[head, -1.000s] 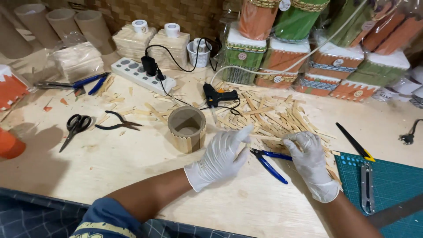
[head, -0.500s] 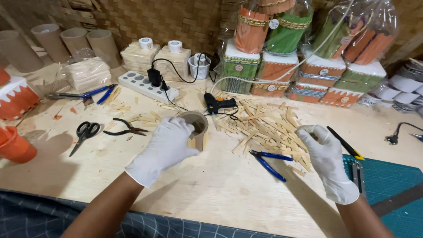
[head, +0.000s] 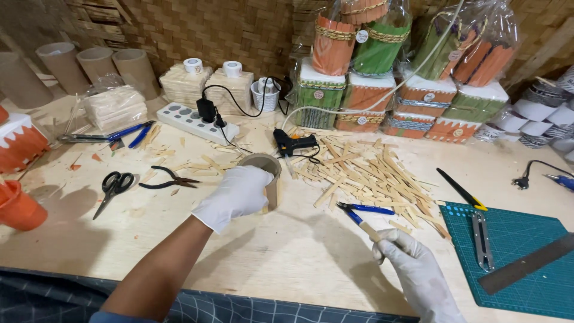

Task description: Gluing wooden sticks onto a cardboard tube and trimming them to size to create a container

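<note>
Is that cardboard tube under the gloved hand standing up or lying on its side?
Upright. The cardboard tube stands on end on the table, its round open mouth facing up, with the left hand wrapped around its side.

Clear-wrapped orange and green boxes stacked along the back wall — round white labels; clear bag of sticks back left.

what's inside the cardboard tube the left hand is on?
Only the open rim of the cardboard tube shows; the left hand wraps its near side. The interior looks dark, and its bottom is hidden by the wall and glove.
</note>
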